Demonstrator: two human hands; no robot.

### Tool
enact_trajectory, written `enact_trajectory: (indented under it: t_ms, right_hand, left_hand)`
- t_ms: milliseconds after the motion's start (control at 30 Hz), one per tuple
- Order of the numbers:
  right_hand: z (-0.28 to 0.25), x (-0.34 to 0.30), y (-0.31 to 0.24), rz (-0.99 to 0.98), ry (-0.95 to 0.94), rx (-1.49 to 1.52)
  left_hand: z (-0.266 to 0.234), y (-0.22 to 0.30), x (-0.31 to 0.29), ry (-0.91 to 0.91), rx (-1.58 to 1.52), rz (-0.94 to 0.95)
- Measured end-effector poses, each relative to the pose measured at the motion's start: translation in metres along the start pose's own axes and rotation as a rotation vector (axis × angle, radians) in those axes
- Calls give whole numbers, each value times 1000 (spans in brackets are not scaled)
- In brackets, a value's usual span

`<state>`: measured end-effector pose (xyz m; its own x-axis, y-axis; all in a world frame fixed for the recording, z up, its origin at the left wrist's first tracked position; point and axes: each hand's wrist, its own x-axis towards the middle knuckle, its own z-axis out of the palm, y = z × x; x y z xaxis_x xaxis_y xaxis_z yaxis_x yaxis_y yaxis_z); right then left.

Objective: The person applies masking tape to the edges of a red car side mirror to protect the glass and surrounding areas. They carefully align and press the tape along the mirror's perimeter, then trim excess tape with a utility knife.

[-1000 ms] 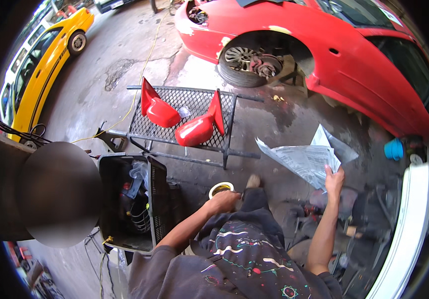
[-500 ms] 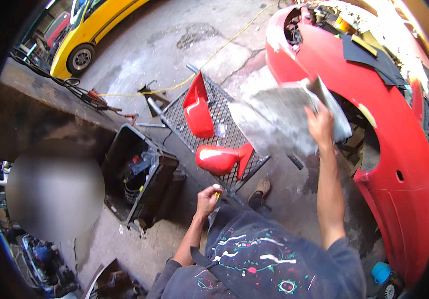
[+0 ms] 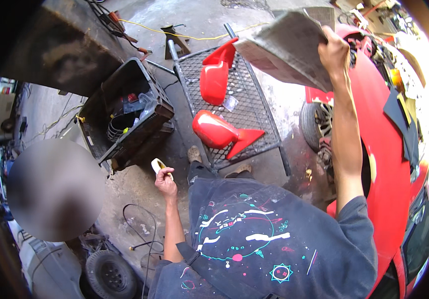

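My right hand [image 3: 335, 54] grips the edge of a folded newspaper sheet [image 3: 289, 47], held out at arm's length above the far right of a metal mesh stand [image 3: 254, 107]. In my left hand [image 3: 165, 182], near my waist, is a roll of masking tape [image 3: 157, 167], its pale ring showing above the fingers. Two glossy red car side mirrors lie on the mesh: the nearer mirror [image 3: 215, 130] by the stand's front end, the farther mirror [image 3: 214, 82] beyond it. A small clear plastic scrap [image 3: 230, 103] rests between them.
To the left stands a black plastic crate [image 3: 142, 112] with assorted items inside. A red car body [image 3: 381, 129] fills the right side, its wheel [image 3: 315, 124] exposed. A yellow cord [image 3: 189, 36] and a jack stand [image 3: 173, 44] are behind. A loose tyre [image 3: 111, 273] and black cable [image 3: 147, 229] lie lower left.
The newspaper, spread wider before, is now folded or seen more edge-on and raised farther up. My left hand has moved left, and the tape roll shows more plainly. The view has shifted.
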<state>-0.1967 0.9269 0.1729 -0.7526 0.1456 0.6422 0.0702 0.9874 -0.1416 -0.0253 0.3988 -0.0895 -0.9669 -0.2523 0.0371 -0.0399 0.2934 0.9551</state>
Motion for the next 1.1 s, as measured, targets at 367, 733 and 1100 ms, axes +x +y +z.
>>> enact_trajectory:
  t_ms: [367,733,1100]
  right_hand:
    - [182,-179,-37,135,-583,194]
    - [240,-271,-76,559,-1632,121]
    - [179,-293,-9,1622,-1629,637]
  left_hand:
    - [88,-43,177,-879,649,-537]
    - [251,-36,164,-604,1011,-1015]
    - [231,-140,159,-450,111,-1293]
